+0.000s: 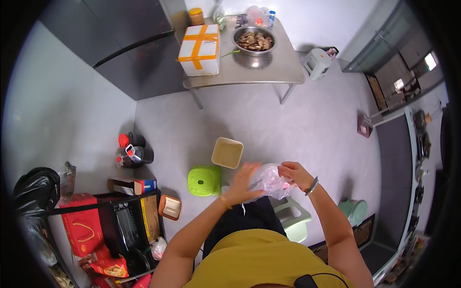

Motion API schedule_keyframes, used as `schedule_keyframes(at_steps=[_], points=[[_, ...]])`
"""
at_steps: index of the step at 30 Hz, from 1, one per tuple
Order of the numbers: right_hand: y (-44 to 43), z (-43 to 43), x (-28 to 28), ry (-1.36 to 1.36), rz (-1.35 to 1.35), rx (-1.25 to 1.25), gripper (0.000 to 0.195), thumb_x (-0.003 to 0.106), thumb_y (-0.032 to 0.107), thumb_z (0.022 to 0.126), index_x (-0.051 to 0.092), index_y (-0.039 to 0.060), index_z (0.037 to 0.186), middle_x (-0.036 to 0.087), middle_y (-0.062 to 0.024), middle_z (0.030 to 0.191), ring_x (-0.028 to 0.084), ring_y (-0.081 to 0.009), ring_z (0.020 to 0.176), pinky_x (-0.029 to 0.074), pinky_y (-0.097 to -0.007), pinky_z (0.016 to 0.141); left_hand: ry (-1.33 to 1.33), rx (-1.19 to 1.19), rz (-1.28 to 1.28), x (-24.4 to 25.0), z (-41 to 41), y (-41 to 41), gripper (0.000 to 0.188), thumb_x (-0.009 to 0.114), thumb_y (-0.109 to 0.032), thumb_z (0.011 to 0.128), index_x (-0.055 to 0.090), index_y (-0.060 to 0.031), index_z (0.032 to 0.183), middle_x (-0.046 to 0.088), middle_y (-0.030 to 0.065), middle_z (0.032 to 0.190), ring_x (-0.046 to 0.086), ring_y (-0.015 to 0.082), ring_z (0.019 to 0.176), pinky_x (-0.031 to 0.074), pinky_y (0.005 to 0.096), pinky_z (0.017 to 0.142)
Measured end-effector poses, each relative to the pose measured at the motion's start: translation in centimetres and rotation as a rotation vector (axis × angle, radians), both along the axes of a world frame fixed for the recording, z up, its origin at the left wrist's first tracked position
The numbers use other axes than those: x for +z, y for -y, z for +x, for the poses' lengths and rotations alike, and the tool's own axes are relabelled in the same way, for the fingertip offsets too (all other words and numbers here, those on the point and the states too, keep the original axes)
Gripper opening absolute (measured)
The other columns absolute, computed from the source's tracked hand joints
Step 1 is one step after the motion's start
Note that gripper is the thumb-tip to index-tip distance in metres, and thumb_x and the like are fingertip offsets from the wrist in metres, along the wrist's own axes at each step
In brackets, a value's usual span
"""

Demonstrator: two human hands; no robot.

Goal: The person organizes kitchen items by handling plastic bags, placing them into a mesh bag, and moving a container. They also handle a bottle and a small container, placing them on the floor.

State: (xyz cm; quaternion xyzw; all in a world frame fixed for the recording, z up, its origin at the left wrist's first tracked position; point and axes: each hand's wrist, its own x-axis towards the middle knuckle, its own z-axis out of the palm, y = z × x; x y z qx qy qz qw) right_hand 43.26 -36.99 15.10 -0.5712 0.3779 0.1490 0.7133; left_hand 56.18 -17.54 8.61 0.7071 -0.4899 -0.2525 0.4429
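A thin clear plastic bag is in front of my lap. My right hand pinches its upper right side between thumb and fingers. My left hand is at the bag's left side with fingers spread and slightly blurred; it seems to touch the plastic. Just beyond my left hand stands a beige square bin, with its mouth facing up. A bright green plastic stool stands to the left of that bin.
A metal table stands ahead with a taped white foam box and a steel bowl of brown food pieces. Large bottles stand at left, near a loaded black shelf. A pale green chair and a green lidded bin are at right.
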Motion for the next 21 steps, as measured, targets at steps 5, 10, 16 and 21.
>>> schedule_keyframes(at_steps=[5,10,16,21], points=[[4.9,3.2,7.2,0.064,-0.009,0.152,0.02,0.055,0.022,0.085,0.058,0.0065,0.073,0.035,0.0078,0.054,0.029,-0.0019,0.045,0.021,-0.0183,0.04,-0.168,0.001,0.436,-7.3,1.9,1.0,0.048,0.066,-0.026,0.074,0.049,-0.0117,0.116,0.048,0.0121,0.119,0.054,0.0238,0.099,0.042,0.0391,0.084],[11.7,4.0,8.0,0.093,-0.064,-0.033,0.009,0.056,0.009,0.083,0.055,0.004,0.091,0.037,0.0069,0.059,0.028,-0.0012,0.047,0.02,-0.0172,0.039,-0.581,0.021,0.183,-4.7,5.6,-2.7,0.047,0.066,-0.004,0.07,0.05,-0.0091,0.114,0.047,0.0063,0.093,0.052,0.0174,0.083,0.046,0.0313,0.075],[17.5,9.5,5.1,0.398,0.135,-0.254,0.015,0.054,0.0,0.082,0.052,0.0089,0.094,0.038,0.0066,0.061,0.03,-0.0027,0.05,0.025,-0.0161,0.041,-0.685,0.128,0.077,-7.4,7.8,-9.3,0.045,0.054,0.004,0.072,0.047,-0.0079,0.115,0.048,0.0053,0.095,0.05,0.0147,0.089,0.042,0.0259,0.08],[18.5,18.6,4.3,0.177,0.226,0.146,0.009,0.057,-0.005,0.077,0.055,0.0024,0.081,0.046,0.0001,0.062,0.039,-0.0068,0.048,0.028,-0.0196,0.038,-0.613,0.497,-0.033,-7.5,9.1,-6.6,0.065,0.068,-0.015,0.073,0.034,-0.0081,0.128,0.04,0.0104,0.121,0.038,0.021,0.115,0.03,0.0343,0.098]])
